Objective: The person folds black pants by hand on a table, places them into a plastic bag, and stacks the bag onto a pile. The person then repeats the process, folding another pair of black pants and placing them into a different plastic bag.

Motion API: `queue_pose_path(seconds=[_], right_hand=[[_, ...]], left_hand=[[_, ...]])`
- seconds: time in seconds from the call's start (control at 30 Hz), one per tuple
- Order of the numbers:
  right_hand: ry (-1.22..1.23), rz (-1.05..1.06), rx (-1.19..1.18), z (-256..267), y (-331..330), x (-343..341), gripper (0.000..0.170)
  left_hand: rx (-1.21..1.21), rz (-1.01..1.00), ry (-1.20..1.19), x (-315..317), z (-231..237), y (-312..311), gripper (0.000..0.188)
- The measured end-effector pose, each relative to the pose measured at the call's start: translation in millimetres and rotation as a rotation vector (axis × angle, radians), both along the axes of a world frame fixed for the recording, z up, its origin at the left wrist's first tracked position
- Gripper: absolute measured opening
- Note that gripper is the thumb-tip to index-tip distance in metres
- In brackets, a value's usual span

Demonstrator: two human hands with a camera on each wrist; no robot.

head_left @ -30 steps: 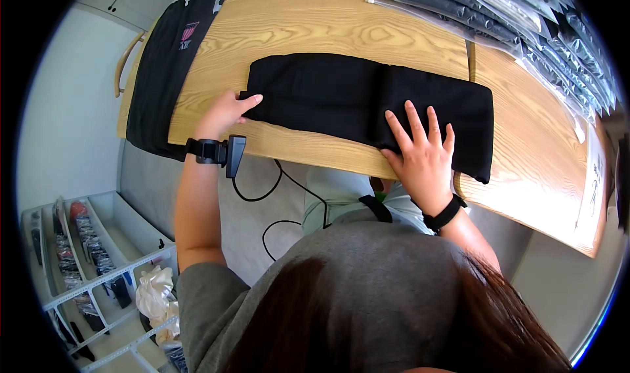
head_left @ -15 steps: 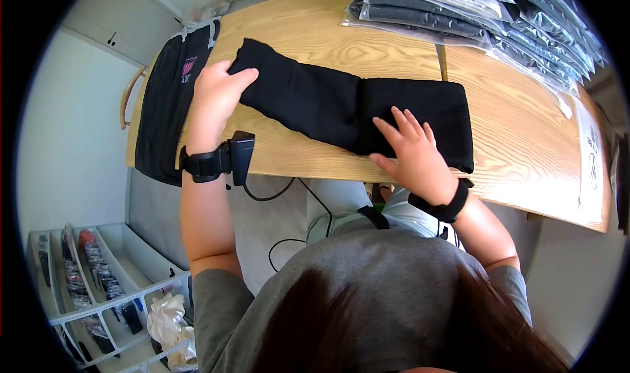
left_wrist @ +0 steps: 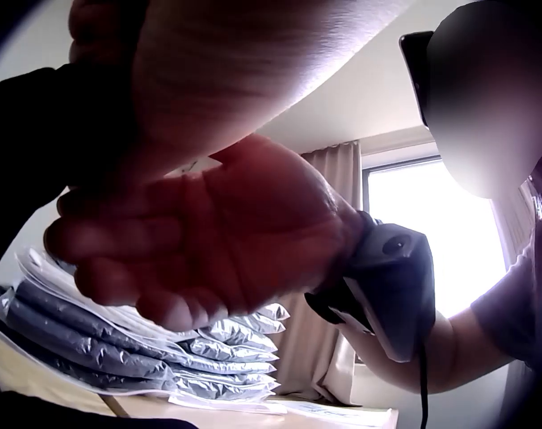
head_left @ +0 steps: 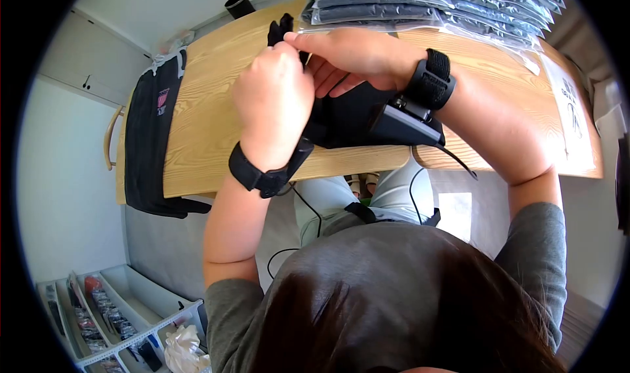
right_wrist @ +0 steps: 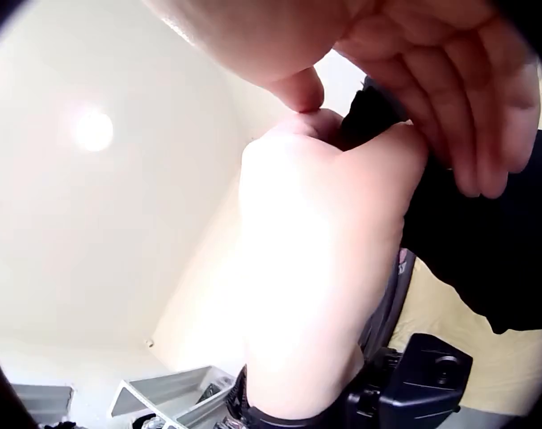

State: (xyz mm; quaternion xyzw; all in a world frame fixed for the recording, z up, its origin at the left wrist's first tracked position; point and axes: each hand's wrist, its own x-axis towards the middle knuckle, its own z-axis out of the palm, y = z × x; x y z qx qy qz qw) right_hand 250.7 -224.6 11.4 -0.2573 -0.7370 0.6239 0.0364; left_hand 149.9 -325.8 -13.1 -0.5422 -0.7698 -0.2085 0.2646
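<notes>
A folded black garment [head_left: 341, 125] lies on the wooden table [head_left: 203, 120], with its left end lifted. My left hand [head_left: 274, 91] grips that raised end, and bunched cloth pokes out past the fist. Close beside it, my right hand [head_left: 361, 57] reaches across above the garment. Its fingers are straight in the left wrist view, where the palm [left_wrist: 235, 237] shows. From the right wrist, those fingers overlap the black cloth [right_wrist: 494, 241], and the right thumb is right at the left hand [right_wrist: 320, 214].
Stacked clear bags of dark clothing [head_left: 387, 9] stand at the back right. Another black garment with a pink print [head_left: 152, 124] hangs over the table's left edge. A white divided bin [head_left: 138, 307] stands low on the left. A black cup [head_left: 239, 5] is at the back.
My left hand has raised the garment's left end and carried it rightward, folding it toward the rest. My right hand has left the garment's right part and moved up beside the left hand.
</notes>
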Motion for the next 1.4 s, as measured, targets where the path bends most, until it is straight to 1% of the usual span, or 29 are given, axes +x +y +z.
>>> queue_pose_path(seconds=[0.07, 0.1, 0.13, 0.17, 0.23, 0.33, 0.37, 0.4, 0.43, 0.47, 0.53, 0.57, 0.6, 0.67, 0.7, 0.77, 0.8, 0.87, 0.9, 0.93, 0.97, 1.0, 1.03, 1.1, 1.13, 1.2, 1.27, 1.33, 1.4], right_hand=[[-0.049, -0.026, -0.101, -1.4, 4.1, 8.3, 0.064], [-0.047, -0.031, -0.141, -2.3, 5.9, 12.1, 0.058], [-0.051, -0.039, -0.141, -3.6, 8.4, 15.5, 0.058], [-0.047, -0.054, -0.199, -6.1, 11.3, 18.5, 0.055], [-0.053, -0.082, -0.277, -13.4, 19.0, 23.3, 0.049], [-0.073, -0.111, -0.302, -16.8, 24.6, 32.9, 0.045], [-0.098, -0.121, -0.290, -20.4, 28.5, 33.5, 0.037], [-0.099, -0.123, -0.291, -24.5, 30.2, 36.4, 0.037], [-0.100, -0.127, -0.219, -28.0, 31.3, 39.0, 0.034], [-0.100, -0.131, -0.146, -27.3, 29.2, 40.2, 0.031], [-0.102, -0.154, -0.106, -20.9, 28.4, 40.9, 0.029], [-0.053, -0.129, -0.133, -19.8, 32.1, 40.4, 0.030], [-0.006, -0.101, -0.161, -18.2, 33.6, 39.6, 0.030], [-0.020, -0.060, -0.062, -0.6, 27.2, 36.2, 0.033], [-0.020, -0.062, -0.024, 3.8, 23.6, 32.5, 0.034], [-0.015, -0.060, 0.019, 12.7, 20.6, 23.0, 0.035], [-0.030, -0.023, 0.040, 16.9, 20.3, 18.4, 0.035], [-0.047, 0.019, 0.060, 19.5, 16.7, 9.3, 0.036], [-0.005, 0.033, -0.029, 20.4, 14.2, 5.0, 0.031], [0.036, 0.046, -0.118, 21.1, 12.8, 2.1, 0.028], [0.047, 0.094, -0.060, 23.1, 13.1, -0.7, 0.033], [0.044, 0.089, -0.061, 25.0, 14.0, 1.8, 0.033], [0.053, 0.107, -0.002, 28.6, 15.9, 7.0, 0.034], [0.033, 0.139, 0.072, 35.1, 19.6, 22.4, 0.037], [0.028, 0.113, 0.042, 31.7, 23.1, 33.8, 0.036], [-0.033, -0.047, 0.224, 15.8, 27.7, 62.1, 0.036], [-0.034, -0.123, 0.144, -12.7, 42.8, 93.3, 0.036], [-0.139, -0.264, 0.004, -37.7, 45.9, 121.2, 0.035], [-0.127, -0.332, -0.031, -74.0, 45.4, 143.0, 0.034]], left_hand=[[-0.003, -0.041, 0.016, 7.5, -6.8, 6.0, 0.007], [0.020, -0.047, 0.034, 12.8, -9.0, 9.3, 0.007], [0.046, -0.054, 0.054, 17.8, -10.2, 12.3, 0.008], [-0.021, -0.054, -0.014, 22.4, -11.2, 13.3, 0.023], [-0.004, -0.083, 0.002, 33.3, -16.1, 16.4, 0.022], [0.030, -0.126, 0.012, 45.1, -22.2, 17.6, 0.024], [0.049, -0.188, 0.016, 46.3, -25.4, 17.5, 0.024], [0.067, -0.250, 0.020, 47.5, -27.2, 16.4, 0.025], [0.008, -0.271, 0.005, 49.1, -27.9, 12.3, 0.024], [0.007, -0.271, 0.004, 50.8, -28.2, 6.5, 0.024], [0.207, -0.490, -0.036, 54.5, -28.3, -8.4, 0.026], [0.312, -0.641, 0.030, 53.2, -40.3, -19.9, 0.029], [0.347, -0.821, 0.072, 45.6, -62.0, -31.8, 0.027], [0.094, -0.934, -0.064, 39.6, -94.2, -55.8, 0.034], [0.088, -0.926, -0.063, 39.6, -106.6, -59.2, 0.034], [-0.115, -0.609, -0.144, 42.8, -126.4, -59.9, 0.048], [-0.116, -0.605, -0.143, 42.1, -133.5, -59.2, 0.048], [-0.193, -0.498, -0.207, 40.8, -145.3, -56.1, 0.058], [-0.250, -0.478, -0.187, 41.5, -149.8, -54.7, 0.060], [-0.248, -0.478, -0.188, 42.8, -153.4, -53.5, 0.060], [-0.247, -0.450, -0.194, 44.6, -156.0, -52.5, 0.060], [-0.247, -0.427, -0.200, 45.7, -157.5, -51.3, 0.059], [-0.248, -0.434, -0.205, 46.1, -158.2, -50.9, 0.059], [-0.233, -0.364, -0.291, 45.6, -157.5, -50.1, 0.058], [-0.233, -0.375, -0.298, 44.0, -157.7, -50.0, 0.058], [-0.182, -0.409, -0.309, 40.1, -158.2, -49.2, 0.056], [-0.151, -0.420, -0.287, 40.5, -156.5, -49.9, 0.054], [-0.225, -0.393, -0.324, 42.4, -157.1, -49.7, 0.053], [-0.185, -0.403, -0.301, 43.7, -159.6, -49.0, 0.050]])
